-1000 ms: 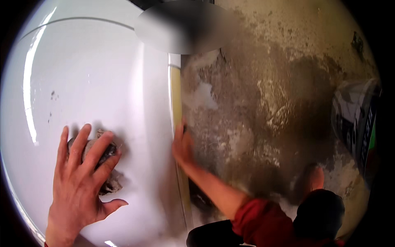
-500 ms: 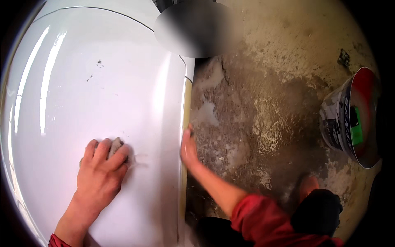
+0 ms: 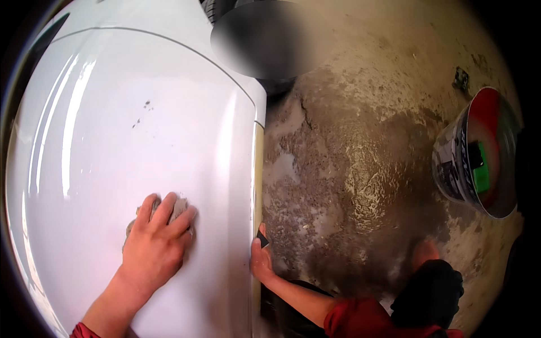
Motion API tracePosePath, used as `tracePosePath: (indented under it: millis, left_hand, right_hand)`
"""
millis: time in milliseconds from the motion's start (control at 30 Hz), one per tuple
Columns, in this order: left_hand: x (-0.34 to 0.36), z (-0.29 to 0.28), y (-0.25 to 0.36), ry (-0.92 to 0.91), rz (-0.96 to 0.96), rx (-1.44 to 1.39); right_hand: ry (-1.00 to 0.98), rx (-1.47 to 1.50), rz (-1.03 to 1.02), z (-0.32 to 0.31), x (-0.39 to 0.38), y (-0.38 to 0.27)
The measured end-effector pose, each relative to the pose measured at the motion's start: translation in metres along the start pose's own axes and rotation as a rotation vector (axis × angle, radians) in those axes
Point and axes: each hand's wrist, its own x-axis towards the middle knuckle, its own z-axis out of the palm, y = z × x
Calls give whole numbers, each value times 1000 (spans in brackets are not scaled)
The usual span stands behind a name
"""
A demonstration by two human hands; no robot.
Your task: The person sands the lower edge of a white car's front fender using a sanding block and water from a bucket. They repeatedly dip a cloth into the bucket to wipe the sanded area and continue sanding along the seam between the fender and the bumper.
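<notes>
Your right hand (image 3: 260, 263) was at the beige edge strip (image 3: 258, 174) of a white car body panel (image 3: 112, 152), its thumb and fingers narrowed on a small black pad (image 3: 263, 240); how firmly, I couldn't tell. Your left hand (image 3: 156, 242) had its fingers bent over a crumpled grey-brown cloth (image 3: 181, 207), which lay against the panel beneath them. Beyond the cloth, dark specks (image 3: 147, 105) marked the panel. Off to the right, a tilted bucket (image 3: 451, 163) with something green (image 3: 481, 174) inside stood on the wet, stained floor (image 3: 366, 169). Farthest off was a tyre (image 3: 211, 10).

Left hand (image 3: 156, 241) palm down, fingers (image 3: 164, 210) curled; right hand (image 3: 260, 260) pinching, forearm (image 3: 304, 300) slanting in from right.
</notes>
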Motion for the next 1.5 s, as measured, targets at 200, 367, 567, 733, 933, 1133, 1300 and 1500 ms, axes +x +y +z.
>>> tracePosePath:
  millis: [200,367,567,733,933,1133,1300,1500]
  left_hand:
    - [4,10,0,32,-15,-35]
    - [-1,7,-1,-34,-82,-59]
    - [4,20,-1,37,-73,-49]
    - [0,13,-2,6,-90,-28]
    - [0,20,-1,34,-57,-35]
    - [2,14,-1,47,-43,-19]
    - [-7,17,-5,-7,-45,-39]
    - [4,11,1,25,-58,-47]
  right_hand:
    - [-130,203,420,-19,125,-38]
    - [-121,241,411,-30,32,-40]
    - [-161,712,651,-26,189,-54]
    - [-34,451,323,-18,43,-7]
    - [-167,247,507,-21,165,-20]
    - [-261,-246,174,-1,68,0]
    - [-73,176,317,-4,117,-87]
    - [-15,41,-34,-3,-11,-23]
